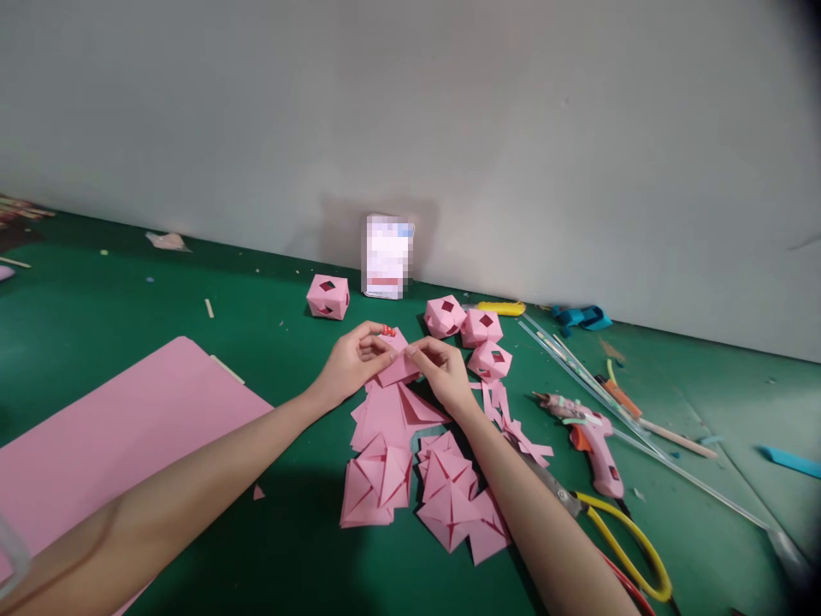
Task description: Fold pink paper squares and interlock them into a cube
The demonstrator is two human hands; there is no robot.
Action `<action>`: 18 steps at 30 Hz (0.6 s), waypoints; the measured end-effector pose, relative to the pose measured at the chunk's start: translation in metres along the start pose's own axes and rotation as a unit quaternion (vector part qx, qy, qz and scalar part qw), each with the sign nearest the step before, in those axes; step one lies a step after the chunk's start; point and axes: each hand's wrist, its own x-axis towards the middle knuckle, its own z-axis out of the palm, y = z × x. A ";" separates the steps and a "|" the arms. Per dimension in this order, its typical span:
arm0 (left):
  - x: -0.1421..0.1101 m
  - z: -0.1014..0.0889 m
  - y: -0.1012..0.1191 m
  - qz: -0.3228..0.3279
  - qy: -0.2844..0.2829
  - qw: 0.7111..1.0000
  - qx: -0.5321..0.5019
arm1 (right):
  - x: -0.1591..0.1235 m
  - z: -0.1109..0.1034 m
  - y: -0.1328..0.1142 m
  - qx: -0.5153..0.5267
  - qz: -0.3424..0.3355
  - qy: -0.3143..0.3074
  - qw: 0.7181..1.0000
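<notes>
Between my two hands is a small piece of pink paper [398, 370], partly covered by my fingers. My left hand [359, 358] pinches its left side with thumb and fingers, a red band or wrap showing on one fingertip. My right hand [444, 366] pinches its right edge. Just below lie loose pink paper pieces [383, 415]. Nearer to me are two piles of folded pink squares, a left pile [377, 488] and a right pile [450, 492]. Beyond my hands stand several pink paper cubes with diamond-shaped holes, one cube [328, 297] on the left and a cluster [445, 316] on the right.
A lit phone-like screen [387, 257] leans on the grey wall. Large pink sheets [128, 428] lie left. On the right are pink paper strips [513, 428], a pink glue gun [590, 436], yellow-handled scissors [632, 539], clear sticks [590, 389] and a yellow cutter [501, 308].
</notes>
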 end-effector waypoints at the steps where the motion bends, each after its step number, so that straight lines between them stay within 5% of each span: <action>1: 0.000 0.000 0.000 0.000 0.001 1.000 -0.001 | 0.000 0.000 0.000 0.001 0.002 -0.001 1.000; 18: 0.001 0.000 -0.002 -0.005 0.005 1.000 0.012 | 0.002 -0.001 0.000 -0.018 0.001 0.000 1.000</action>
